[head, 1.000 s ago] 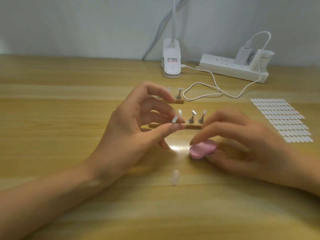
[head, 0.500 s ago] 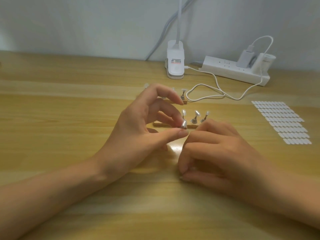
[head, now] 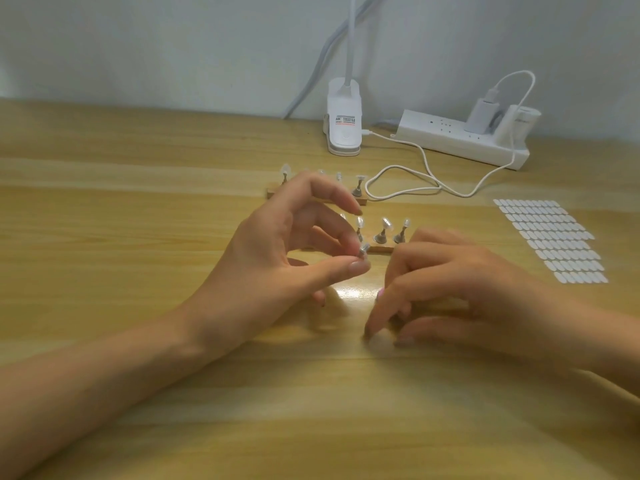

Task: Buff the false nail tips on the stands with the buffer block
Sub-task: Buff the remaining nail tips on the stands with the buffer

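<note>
Left hand (head: 277,258) pinches 1 small silver nail stand (head: 363,250); right hand (head: 460,292), curled beside it, covers something unidentifiable on the bench (head: 138,209).

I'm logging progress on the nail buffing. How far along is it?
Nothing visibly finished: the clear nail tips on the near wooden stand and far stand cannot be told as buffed. In hand: the left hand pinches a small metal holder; the right hand reaches to the wooden table. Left: buffing.

A single head-worn view looks forward and down over the wooden table (head: 104,209) (wide-angle, close to both forearms), facing the wall (head: 173,46) behind the desk's far edge.
</note>
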Motion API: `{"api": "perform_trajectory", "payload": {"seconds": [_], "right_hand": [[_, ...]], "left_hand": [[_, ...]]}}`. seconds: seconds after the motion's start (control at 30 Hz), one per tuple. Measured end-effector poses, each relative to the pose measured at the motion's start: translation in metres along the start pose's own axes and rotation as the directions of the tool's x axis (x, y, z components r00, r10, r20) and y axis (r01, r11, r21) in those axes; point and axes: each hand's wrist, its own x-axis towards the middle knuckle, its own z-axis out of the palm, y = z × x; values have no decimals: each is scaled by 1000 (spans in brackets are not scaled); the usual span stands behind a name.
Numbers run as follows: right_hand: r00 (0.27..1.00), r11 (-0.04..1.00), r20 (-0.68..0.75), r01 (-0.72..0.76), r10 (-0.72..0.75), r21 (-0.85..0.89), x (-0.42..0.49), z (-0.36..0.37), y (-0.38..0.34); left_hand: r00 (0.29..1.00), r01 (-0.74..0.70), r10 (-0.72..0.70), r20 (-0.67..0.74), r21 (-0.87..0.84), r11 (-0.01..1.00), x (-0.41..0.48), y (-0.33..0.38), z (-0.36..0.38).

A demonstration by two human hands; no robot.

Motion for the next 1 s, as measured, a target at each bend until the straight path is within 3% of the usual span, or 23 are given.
{"api": "perform_trajectory", "payload": {"seconds": [0.37,0.63,0.9,1.0], "right_hand": [[996,993,-91,-20,9,-114,-1,5,-3],[999,998,15,32,-32,-46,1,5,3],[997,998,-51,65,-66,-15,5,9,3],[995,994,-93,48,-39,99,5,10,3]], "left_hand": [[1000,-5,4,15,26,1000,0,-2,-1],[1000,-3,2,25,45,999,0,-2,-1],[1000,2,-4,20,72,997,0,-2,-1],[1000,0,-1,16,96,995,0,-2,-1]]}}
